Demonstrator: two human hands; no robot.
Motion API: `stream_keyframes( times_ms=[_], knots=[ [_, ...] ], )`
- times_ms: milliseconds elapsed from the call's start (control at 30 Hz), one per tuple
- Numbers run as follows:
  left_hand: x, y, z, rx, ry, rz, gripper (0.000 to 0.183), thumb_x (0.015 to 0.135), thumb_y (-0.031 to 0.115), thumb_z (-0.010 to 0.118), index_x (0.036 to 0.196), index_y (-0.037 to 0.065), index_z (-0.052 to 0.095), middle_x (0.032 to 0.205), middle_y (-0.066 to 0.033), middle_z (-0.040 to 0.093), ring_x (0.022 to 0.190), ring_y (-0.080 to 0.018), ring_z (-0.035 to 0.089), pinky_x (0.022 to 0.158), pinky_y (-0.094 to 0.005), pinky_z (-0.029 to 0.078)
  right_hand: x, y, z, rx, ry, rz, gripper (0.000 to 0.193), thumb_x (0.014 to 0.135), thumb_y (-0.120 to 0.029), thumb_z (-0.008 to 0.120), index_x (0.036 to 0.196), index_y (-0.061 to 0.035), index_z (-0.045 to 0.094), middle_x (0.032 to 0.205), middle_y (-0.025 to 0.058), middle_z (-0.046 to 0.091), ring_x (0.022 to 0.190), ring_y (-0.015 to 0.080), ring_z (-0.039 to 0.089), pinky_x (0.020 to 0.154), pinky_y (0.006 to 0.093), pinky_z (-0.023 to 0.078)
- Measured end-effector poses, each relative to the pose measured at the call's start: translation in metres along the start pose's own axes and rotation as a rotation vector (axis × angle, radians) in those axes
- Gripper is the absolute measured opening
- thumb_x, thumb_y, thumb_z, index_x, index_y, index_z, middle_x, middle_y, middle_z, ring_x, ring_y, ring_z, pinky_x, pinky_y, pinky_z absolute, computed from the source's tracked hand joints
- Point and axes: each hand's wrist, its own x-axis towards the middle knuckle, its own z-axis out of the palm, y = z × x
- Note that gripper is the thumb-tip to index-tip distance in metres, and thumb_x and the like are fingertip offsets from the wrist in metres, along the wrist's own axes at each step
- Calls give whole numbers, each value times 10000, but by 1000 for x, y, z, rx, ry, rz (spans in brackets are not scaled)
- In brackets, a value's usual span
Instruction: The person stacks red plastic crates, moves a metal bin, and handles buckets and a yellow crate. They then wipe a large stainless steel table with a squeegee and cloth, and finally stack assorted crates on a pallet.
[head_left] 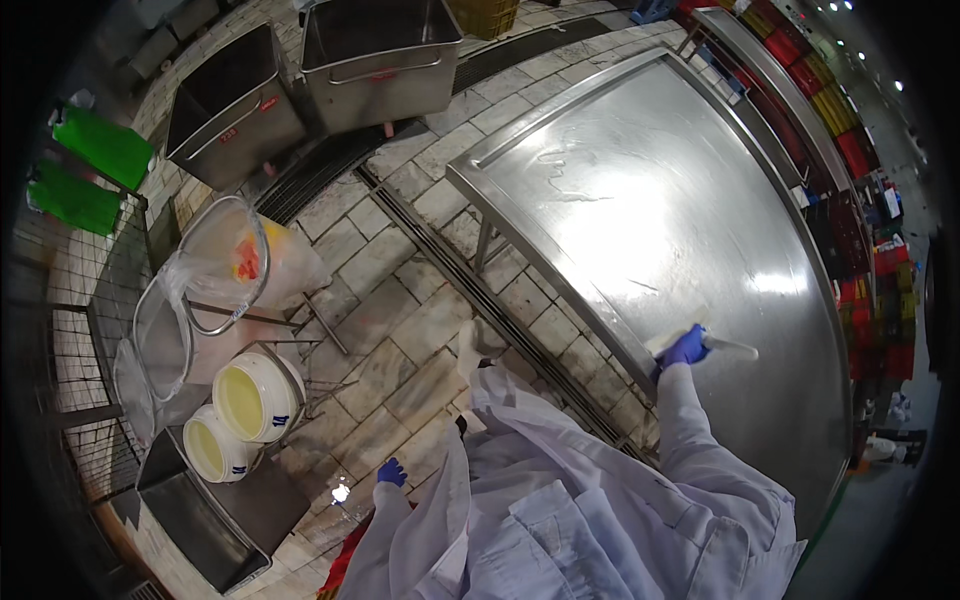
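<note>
White tool point(735, 349) clenched in my right hand point(686, 346), I'm apparently wiping the table point(745, 430) beneath (left hand point(392, 472) half-curled, seemingly empty), next needing even pressure.

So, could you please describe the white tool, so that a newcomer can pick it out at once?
Start from the big steel table on the right side of the view. Over its nearer part is the person's blue-gloved right hand, closed around the white tool. Its pale handle, sticking out to the right of the glove, sets it apart from the gray steel.
</note>
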Motion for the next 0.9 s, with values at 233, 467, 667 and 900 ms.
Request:
stream_keyframes(
  times_ms=[233,467,667,900],
  knots=[
    [10,74,53,-81,117,32,322,895,243,455,1181,99,491,1044,-129,546,814,-344,558,666,-486,460,-146,-32,202,215,-394,-79,232,766,-62,609,951,3,484,845,84,561,744,198,549,669,339,456],
    [6,127,35,-14,15,204,424,874,377,512,1162,65,505,977,-128,589,605,-289,559,459,-398,398,-283,-95,354,301,-413,-285,435,741,-34,598,1140,40,443,1089,152,521,977,250,534,859,352,420],
    [6,145,29,639,103,458,355,860,356,534,1083,81,505,862,-113,590,639,-264,568,492,-394,420,-301,-117,355,324,-424,44,260,788,-67,610,1008,38,520,888,123,592,805,215,580,715,341,470],
    [27,255,22,1366,174,824,281,843,332,560,992,99,506,728,-96,592,678,-235,579,530,-389,446,-365,-168,372,382,-699,-278,425,797,-191,672,1073,51,458,1038,178,534,954,251,515,846,349,414]
  ],
)
